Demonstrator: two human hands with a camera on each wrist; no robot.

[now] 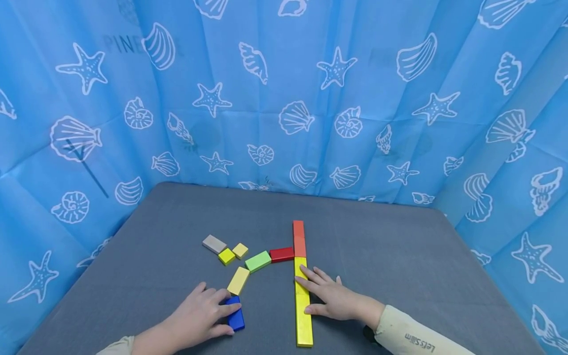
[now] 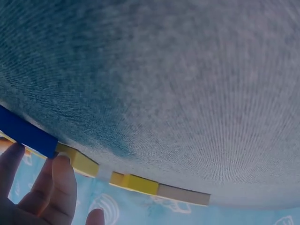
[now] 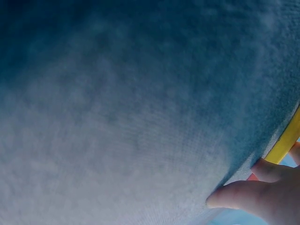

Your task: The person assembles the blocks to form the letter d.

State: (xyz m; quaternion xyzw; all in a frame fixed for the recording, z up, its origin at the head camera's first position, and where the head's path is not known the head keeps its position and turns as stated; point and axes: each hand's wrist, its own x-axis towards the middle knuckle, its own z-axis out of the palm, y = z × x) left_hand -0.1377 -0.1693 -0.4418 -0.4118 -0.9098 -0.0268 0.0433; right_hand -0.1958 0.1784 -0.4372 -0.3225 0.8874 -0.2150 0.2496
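In the head view my left hand (image 1: 193,314) grips a blue block (image 1: 236,320), its index finger across the top and its thumb by the near end. The left wrist view shows the fingertips against the same blue block (image 2: 28,133). A pale yellow block (image 1: 238,280) stands at its far end, then a green block (image 1: 258,262) and a dark red one (image 1: 282,254), forming a curve. My right hand (image 1: 339,298) rests with extended fingers on the straight row's yellow blocks (image 1: 303,320). Orange-red blocks (image 1: 299,239) make up the row's far end.
Left of the curve lie a grey block (image 1: 214,244), a bright yellow small block (image 1: 226,256) and a pale yellow small block (image 1: 240,250). Blue curtains (image 1: 275,88) with shell prints enclose the grey cloth-covered table (image 1: 377,236) at the back and sides.
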